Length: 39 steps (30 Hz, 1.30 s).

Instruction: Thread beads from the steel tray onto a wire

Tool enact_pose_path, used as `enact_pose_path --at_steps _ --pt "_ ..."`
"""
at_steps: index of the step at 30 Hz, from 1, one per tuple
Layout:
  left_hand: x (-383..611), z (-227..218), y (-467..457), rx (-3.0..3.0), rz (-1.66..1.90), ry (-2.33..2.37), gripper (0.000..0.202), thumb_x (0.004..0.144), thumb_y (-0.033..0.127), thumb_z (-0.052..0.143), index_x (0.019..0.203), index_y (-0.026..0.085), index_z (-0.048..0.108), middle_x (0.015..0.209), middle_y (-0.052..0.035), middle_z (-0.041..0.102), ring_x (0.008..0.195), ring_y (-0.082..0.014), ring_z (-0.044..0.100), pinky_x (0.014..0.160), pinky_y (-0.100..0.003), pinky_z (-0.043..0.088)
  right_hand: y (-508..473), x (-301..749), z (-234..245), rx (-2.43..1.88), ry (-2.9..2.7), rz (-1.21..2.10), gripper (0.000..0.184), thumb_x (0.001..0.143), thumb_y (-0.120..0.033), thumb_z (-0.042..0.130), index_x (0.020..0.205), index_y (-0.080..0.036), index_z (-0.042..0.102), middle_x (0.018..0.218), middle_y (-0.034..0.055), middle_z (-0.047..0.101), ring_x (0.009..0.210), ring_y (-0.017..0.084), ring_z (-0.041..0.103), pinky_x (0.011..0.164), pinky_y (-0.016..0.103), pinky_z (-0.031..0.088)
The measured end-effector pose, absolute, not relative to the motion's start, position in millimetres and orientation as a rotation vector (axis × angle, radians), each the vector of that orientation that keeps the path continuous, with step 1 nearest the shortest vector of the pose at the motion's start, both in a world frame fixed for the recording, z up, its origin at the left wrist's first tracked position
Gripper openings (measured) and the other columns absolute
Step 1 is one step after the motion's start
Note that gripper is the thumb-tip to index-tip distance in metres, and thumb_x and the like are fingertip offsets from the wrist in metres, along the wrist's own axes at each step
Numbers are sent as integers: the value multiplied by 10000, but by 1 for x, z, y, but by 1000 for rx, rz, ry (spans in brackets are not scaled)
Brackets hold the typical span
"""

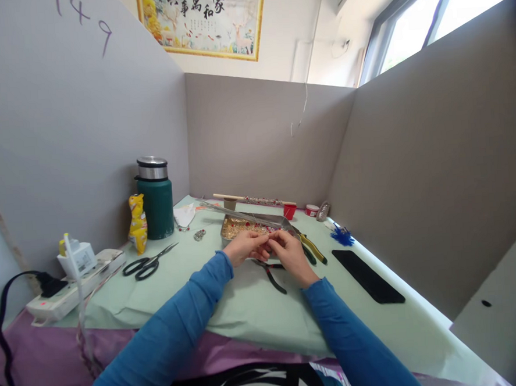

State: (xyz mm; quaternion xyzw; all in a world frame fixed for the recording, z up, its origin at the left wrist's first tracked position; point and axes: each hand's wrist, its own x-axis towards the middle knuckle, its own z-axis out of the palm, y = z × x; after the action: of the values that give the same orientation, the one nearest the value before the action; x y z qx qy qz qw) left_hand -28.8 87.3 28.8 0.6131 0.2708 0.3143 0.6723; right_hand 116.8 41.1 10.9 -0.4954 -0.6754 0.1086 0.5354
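My left hand (246,246) and my right hand (288,252) meet fingertip to fingertip over the table, both pinched closed. Whatever small thing they hold between them is too small to make out. Just behind them lies a metal tray (224,237) of gold and red beads (242,226), its near side partly covered by my hands. Below my fingers rest pliers with dark red and black handles (274,279). To the right of my right hand, pliers with yellow and green handles (314,249) lean at the tray's corner.
Scissors (149,266), a power strip (75,285), a green flask (156,205) and a yellow packet (137,223) are at left. A black phone-like slab (368,276) and blue tassel (342,235) lie right. A beaded stick (258,200) and red cup (289,211) stand behind; grey partitions (263,128) enclose the table.
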Motion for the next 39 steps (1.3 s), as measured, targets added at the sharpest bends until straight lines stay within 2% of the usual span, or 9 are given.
enact_pose_path --at_steps 6,14,20,28,39 --pt "-31 28 88 1343 692 596 328 701 393 672 782 83 600 630 -61 640 539 -109 595 567 -246 500 38 116 13 -1178 -1655 230 150 784 -290 494 781 -186 603 725 26 618 658 159 547 627 275 431" --pt "-31 30 89 1305 736 605 300 670 351 709 722 86 580 536 -33 614 487 -99 580 560 -234 492 34 114 15 -1180 -1666 106 217 843 -335 449 746 -197 585 691 23 602 641 160 543 627 273 422" --pt "-30 30 89 1248 761 663 170 720 216 675 723 85 567 535 -39 616 495 -105 597 570 -233 513 32 115 13 -1205 -1746 -187 213 863 -307 450 801 -215 631 823 45 593 773 172 544 705 278 412" --pt "-30 34 86 1244 852 697 67 768 65 588 724 77 539 597 -56 630 527 -99 618 575 -211 531 33 116 10 -1108 -1793 -175 228 876 -306 445 842 -220 653 869 52 593 825 174 548 750 290 428" --pt "-29 36 82 1347 898 641 150 729 121 656 739 94 509 624 -77 655 583 -126 647 628 -244 540 39 117 14 -1147 -1650 -54 246 859 -305 454 690 -182 584 704 23 561 682 147 522 662 262 405"
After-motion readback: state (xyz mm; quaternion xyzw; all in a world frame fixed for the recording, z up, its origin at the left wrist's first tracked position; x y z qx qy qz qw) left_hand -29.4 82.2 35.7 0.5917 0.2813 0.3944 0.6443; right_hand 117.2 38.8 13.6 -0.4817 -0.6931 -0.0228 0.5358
